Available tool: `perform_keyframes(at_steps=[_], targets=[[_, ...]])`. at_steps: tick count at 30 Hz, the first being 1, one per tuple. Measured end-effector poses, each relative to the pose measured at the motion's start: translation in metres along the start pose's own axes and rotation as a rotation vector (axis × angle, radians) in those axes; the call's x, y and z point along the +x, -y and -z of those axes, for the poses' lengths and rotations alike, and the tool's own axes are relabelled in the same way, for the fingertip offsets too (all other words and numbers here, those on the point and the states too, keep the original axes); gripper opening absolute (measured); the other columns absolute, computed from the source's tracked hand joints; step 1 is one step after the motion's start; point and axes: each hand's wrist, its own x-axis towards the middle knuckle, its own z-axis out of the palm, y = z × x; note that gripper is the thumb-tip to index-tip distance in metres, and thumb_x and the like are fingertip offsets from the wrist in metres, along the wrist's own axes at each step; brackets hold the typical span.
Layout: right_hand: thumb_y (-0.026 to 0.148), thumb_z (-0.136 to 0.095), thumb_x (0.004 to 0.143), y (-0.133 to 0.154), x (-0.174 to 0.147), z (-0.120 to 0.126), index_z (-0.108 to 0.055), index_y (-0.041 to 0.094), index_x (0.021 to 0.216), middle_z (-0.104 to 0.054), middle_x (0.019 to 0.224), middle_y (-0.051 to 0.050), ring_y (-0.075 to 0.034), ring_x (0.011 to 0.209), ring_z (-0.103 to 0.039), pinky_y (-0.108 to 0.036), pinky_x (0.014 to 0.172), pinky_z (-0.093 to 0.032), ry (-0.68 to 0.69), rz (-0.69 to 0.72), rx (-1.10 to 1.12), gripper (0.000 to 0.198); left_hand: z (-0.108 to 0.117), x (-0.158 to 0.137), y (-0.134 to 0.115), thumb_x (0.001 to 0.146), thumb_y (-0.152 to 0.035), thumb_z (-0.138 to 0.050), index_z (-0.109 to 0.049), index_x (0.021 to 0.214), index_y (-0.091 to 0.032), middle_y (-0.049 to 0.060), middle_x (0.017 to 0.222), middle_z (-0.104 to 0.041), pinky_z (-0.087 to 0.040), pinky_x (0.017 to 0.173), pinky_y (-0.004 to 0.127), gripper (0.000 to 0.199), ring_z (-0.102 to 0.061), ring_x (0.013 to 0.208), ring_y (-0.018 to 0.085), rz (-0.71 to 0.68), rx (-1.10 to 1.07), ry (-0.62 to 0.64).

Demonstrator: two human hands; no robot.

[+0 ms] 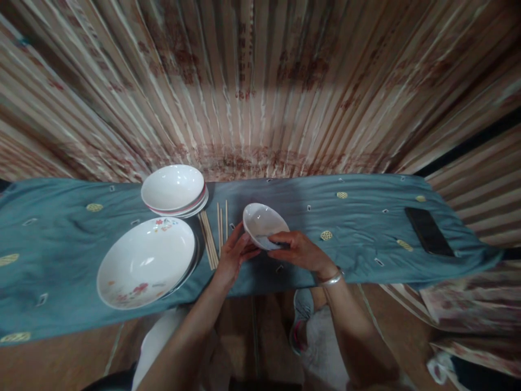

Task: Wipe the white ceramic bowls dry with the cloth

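A small white bowl [264,217] is held tilted above the cloth, its inside turned toward the far left. My left hand [235,252] is closed around its left and lower side. From the right, my right hand [299,250] reaches its fingers over the near rim. Something pale bluish-grey, perhaps a cloth [266,243], shows by those fingertips; its kind is unclear. Several wooden chopsticks [209,241] lie just left of the bowl, in two groups.
A stack of white bowls [173,187] stands at the back left. Nearer is a large flower-patterned dish [146,263], with more dishware under it. A black phone [429,231] lies at the right on the blue-green tablecloth [354,217]. Behind hangs a pleated curtain [260,92].
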Motion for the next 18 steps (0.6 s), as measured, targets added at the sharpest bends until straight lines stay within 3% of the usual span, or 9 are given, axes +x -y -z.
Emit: perform_keyframes(at_steps=[3, 6, 9, 12, 15, 18], targets=[[0.041, -0.071, 0.08, 0.003, -0.003, 0.004, -0.076, 0.018, 0.1, -0.075, 0.094, -0.001, -0.022, 0.089, -0.067, -0.033, 0.085, -0.051, -0.036, 0.004, 0.088, 0.032, 0.001, 0.0, 0.001, 0.07, -0.046, -0.077, -0.046, 0.14, -0.019, 0.005, 0.086, -0.075, -0.057, 0.078, 0.034, 0.082, -0.072, 0.082, 0.021, -0.033, 0.078, -0.014], [0.046, -0.073, 0.076, 0.004, -0.006, 0.008, -0.077, 0.017, 0.097, -0.075, 0.088, -0.001, -0.022, 0.085, -0.067, -0.032, 0.082, -0.052, -0.081, -0.015, 0.167, 0.036, 0.003, 0.0, 0.0, 0.067, -0.046, -0.079, -0.057, 0.128, -0.016, 0.005, 0.081, -0.073, -0.054, 0.08, 0.033, 0.072, -0.069, 0.078, 0.02, -0.152, 0.235, -0.059], [0.047, -0.077, 0.071, 0.004, -0.007, 0.01, -0.078, 0.018, 0.093, -0.075, 0.085, -0.001, -0.023, 0.085, -0.068, -0.036, 0.084, -0.053, -0.12, -0.034, 0.238, 0.037, 0.007, 0.001, -0.003, 0.071, -0.044, -0.076, -0.063, 0.12, -0.016, 0.008, 0.091, -0.07, -0.052, 0.085, 0.037, 0.058, -0.067, 0.087, 0.022, -0.352, 0.514, -0.131], [0.046, -0.079, 0.068, 0.005, -0.009, 0.01, -0.079, 0.019, 0.091, -0.076, 0.084, -0.001, -0.024, 0.087, -0.069, -0.038, 0.088, -0.052, -0.139, -0.036, 0.272, 0.036, 0.008, 0.0, -0.009, 0.075, -0.04, -0.072, -0.06, 0.125, -0.018, 0.014, 0.118, -0.062, -0.046, 0.098, 0.045, 0.056, -0.059, 0.109, 0.028, -0.649, 0.828, -0.199], [0.047, -0.079, 0.068, 0.01, -0.012, 0.01, -0.079, 0.019, 0.091, -0.076, 0.083, -0.001, -0.025, 0.087, -0.069, -0.038, 0.088, -0.053, -0.128, -0.034, 0.26, 0.037, 0.002, -0.003, -0.013, 0.082, -0.036, -0.063, -0.058, 0.128, -0.021, 0.014, 0.136, -0.052, -0.032, 0.11, 0.049, 0.048, -0.042, 0.132, 0.031, -0.896, 1.06, -0.103], [0.047, -0.079, 0.068, 0.014, -0.015, 0.012, -0.079, 0.018, 0.091, -0.075, 0.083, 0.0, -0.023, 0.082, -0.069, -0.036, 0.084, -0.054, -0.108, -0.033, 0.219, 0.037, -0.008, -0.01, -0.013, 0.09, -0.03, -0.053, -0.064, 0.117, -0.023, 0.011, 0.13, -0.059, -0.022, 0.116, 0.051, 0.03, -0.04, 0.135, 0.028, -0.975, 1.157, 0.082]])
